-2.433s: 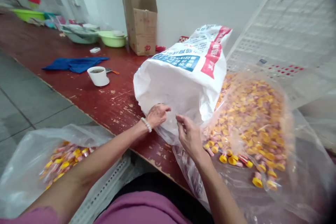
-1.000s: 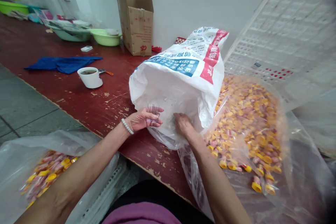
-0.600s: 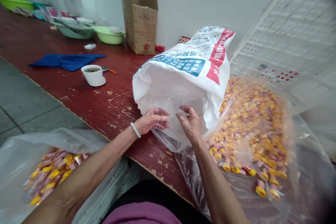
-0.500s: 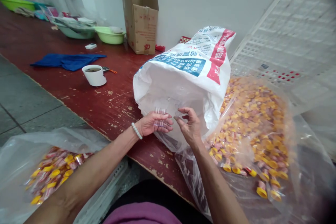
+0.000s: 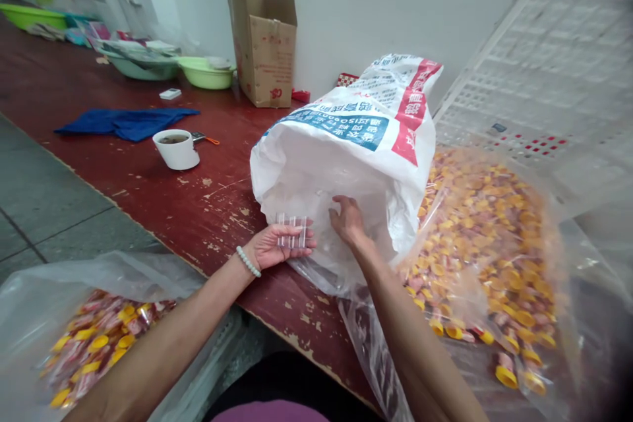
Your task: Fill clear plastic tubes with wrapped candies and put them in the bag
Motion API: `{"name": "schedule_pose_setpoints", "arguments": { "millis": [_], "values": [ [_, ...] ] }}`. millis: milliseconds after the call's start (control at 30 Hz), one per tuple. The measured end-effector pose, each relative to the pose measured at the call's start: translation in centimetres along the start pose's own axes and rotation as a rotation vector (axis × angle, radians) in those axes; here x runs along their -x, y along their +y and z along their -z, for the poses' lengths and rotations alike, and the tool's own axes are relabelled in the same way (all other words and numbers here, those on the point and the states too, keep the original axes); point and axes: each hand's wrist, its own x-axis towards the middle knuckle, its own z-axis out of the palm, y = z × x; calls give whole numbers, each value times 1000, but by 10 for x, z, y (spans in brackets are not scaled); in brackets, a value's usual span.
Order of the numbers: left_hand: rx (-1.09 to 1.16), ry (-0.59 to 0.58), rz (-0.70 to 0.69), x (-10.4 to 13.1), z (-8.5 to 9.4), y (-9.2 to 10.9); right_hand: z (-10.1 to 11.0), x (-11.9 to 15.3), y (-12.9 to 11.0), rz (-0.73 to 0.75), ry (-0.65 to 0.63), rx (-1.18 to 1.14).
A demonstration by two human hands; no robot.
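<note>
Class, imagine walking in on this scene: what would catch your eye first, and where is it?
First, the big white printed sack, lying mouth-open at the centre of the red table, the right hand in its mouth. Then the heap of yellow-capped pieces under clear plastic, right of the sack.

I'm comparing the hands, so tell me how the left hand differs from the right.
The left hand is turned palm up with clear tubes across its fingers; the right hand has bent fingers and nothing visible in its grip.
The left hand has a beaded bracelet at its wrist; the right hand shows none.
Both are bare and near the mouth of the white sack.
</note>
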Motion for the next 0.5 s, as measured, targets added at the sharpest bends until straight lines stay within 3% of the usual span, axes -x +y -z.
{"name": "schedule_pose_setpoints", "arguments": {
  "millis": [100, 200, 500],
  "values": [
    [37, 2, 2, -1, 4, -3, -15, -29, 11, -159, 29, 136],
    [80, -4, 1, -2, 9, -10, -24, -41, 16, -218, -23, 209],
    [125, 20, -35, -4, 11, -17, -12, -37, 23, -43, -151, 354]
  ]
}}
